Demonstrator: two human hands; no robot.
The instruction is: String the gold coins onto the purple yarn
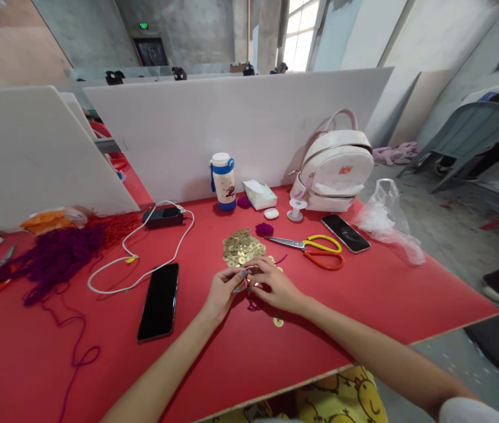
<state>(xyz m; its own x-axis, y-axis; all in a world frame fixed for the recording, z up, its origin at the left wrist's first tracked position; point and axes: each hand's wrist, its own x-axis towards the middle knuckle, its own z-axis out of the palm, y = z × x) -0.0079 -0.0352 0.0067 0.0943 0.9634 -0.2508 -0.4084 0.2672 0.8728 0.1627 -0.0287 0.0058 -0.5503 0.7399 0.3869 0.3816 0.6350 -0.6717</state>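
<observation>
Pinching purple cord point(254, 305) (loops show below), the left hand point(226, 286) and right hand point(279, 286) work just beside piled gold-coloured holed coins point(241, 248).

A bottle point(223, 183) stands upright — tissues point(261, 196) beside it.

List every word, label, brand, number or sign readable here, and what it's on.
No text is readable.
Green lit sign on the back wall: too small.
Bottle: printed picture, any lettering too small.
Backpack: orange patch, too blurred.
Coins: any markings too small.
</observation>
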